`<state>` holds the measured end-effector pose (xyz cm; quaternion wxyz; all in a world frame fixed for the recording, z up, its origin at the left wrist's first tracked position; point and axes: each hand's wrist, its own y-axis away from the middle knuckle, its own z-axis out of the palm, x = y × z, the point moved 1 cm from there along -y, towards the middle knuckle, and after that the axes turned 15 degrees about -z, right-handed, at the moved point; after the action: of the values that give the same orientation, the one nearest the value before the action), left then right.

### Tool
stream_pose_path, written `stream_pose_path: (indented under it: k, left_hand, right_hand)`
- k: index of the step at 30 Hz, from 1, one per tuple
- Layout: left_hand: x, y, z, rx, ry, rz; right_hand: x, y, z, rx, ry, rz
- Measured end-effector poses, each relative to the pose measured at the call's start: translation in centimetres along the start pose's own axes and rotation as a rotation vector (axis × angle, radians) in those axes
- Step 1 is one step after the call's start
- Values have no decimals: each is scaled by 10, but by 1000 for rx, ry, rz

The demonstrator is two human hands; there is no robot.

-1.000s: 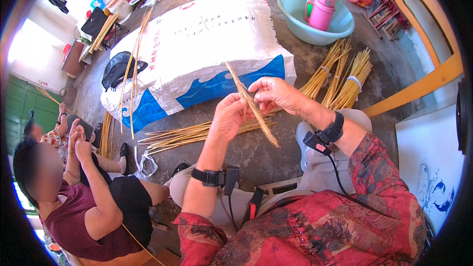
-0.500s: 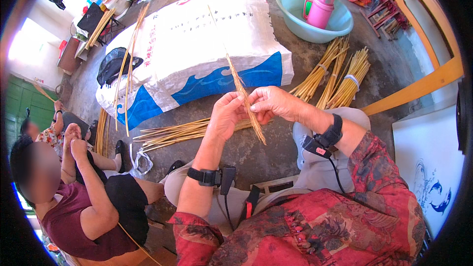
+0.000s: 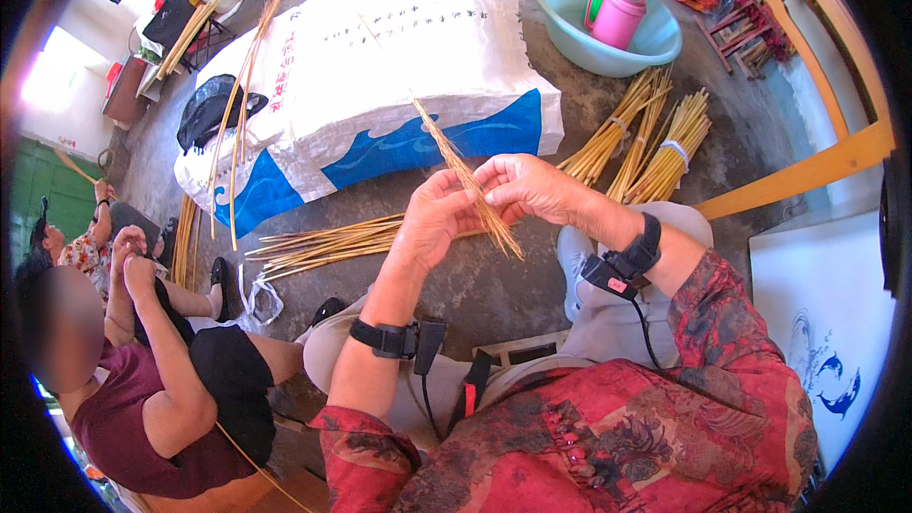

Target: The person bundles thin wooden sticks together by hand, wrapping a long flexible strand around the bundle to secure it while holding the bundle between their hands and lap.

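A dry, straw-coloured stalk with a frayed, bushy head (image 3: pixel 439 138) slants across the space before me. Its thin end points away over the white sack cloth, and the frayed tuft hangs toward my lap. My left hand (image 3: pixel 437 217) pinches it from the left, just above the tuft. From the other side, my right hand (image 3: pixel 530 188) closes on it with thumb and fingers, nearly touching the left. Some fingertips are hidden behind the stalk. Below my hands, a loose bundle of long stalks (image 3: pixel 328 245) lies on the floor.
White and blue woven sacking (image 3: pixel 418 66) spreads ahead, with a black bag (image 3: pixel 207 114) and long stalks on it. Tied stalk bundles (image 3: pixel 673 152) lie right, near a blue basin (image 3: pixel 570 33) holding flasks. A wooden chair frame (image 3: pixel 807 171) stands right. A person (image 3: pixel 142 408) sits close left.
Both hands stay on the stalk, shifting slightly upward in the picture. The stalk leans more to the left, and its tuft looks more spread. The view has shifted slightly.
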<state>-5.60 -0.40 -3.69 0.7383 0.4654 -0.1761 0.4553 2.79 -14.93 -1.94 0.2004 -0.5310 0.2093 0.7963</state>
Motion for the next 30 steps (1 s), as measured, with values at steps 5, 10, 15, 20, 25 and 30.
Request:
stream_pose_path:
  k: [5, 10, 15, 20, 25, 30]
  left_hand:
    - [0, 0, 0, 6, -20, 39]
    - [-7, -7, -6, 104, 110, 60]
    - [-12, -12, -13, 105, 190, 71]
    - [-7, -9, -14, 159, 251, 95]
    - [3, 2, -2, 242, 164, 32]
    - [5, 5, 9, 258, -130, 90]
  right_hand:
    - [2, -2, 1, -11, 38, -5]
    - [9, 1, 9, -57, 118, -27]
    - [14, 3, 17, -136, 215, -56]
    - [0, 3, 9, -62, 562, -212]
    - [-19, -4, -4, 107, 1146, -631]
    - [-44, -5, -10, 276, 1624, -855]
